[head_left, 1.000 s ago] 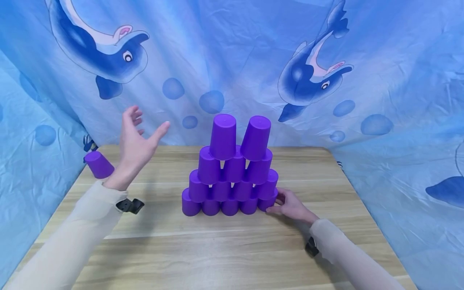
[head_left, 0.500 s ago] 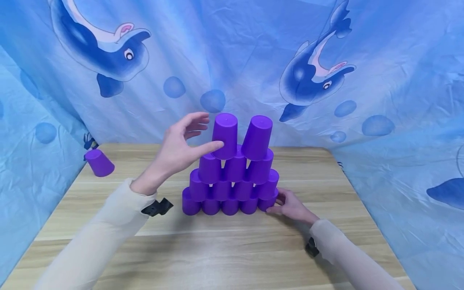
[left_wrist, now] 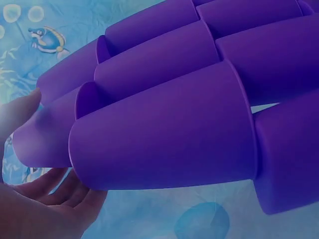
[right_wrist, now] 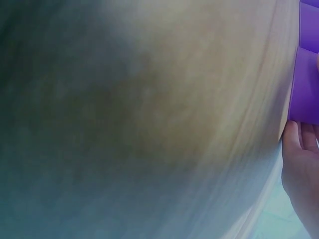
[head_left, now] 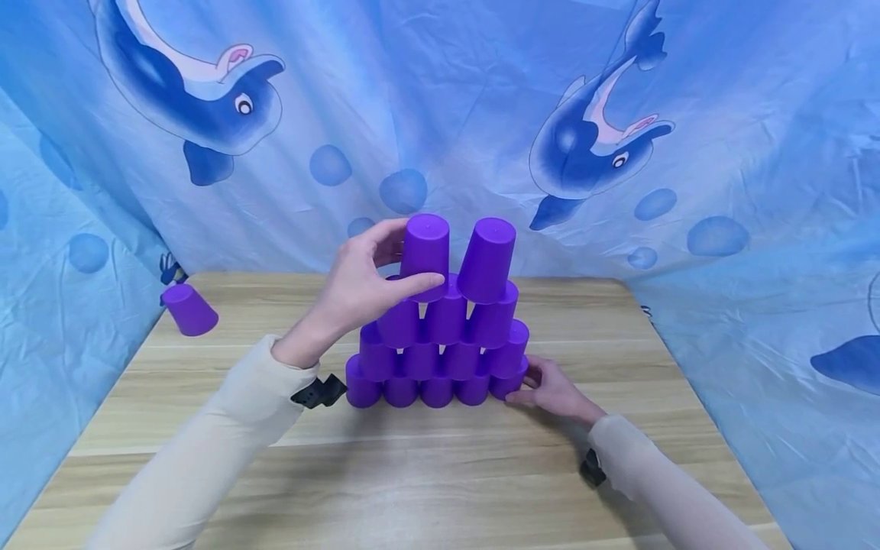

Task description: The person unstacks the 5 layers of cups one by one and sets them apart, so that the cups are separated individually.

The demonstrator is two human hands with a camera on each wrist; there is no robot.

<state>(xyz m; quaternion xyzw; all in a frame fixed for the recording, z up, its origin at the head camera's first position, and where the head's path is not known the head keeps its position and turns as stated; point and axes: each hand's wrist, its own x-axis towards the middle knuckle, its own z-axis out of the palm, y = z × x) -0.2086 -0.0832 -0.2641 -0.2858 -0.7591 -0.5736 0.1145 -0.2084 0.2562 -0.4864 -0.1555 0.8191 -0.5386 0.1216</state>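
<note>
Gripping unmarked top-left purple cup (head_left: 425,252)

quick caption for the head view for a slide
Left hand grips a top cup of the purple cup pyramid; right hand touches its base.

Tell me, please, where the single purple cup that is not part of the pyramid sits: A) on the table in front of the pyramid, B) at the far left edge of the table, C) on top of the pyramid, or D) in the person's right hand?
B: the lone cup stands upside down at the table's far left edge, apart from the pyramid.
</note>
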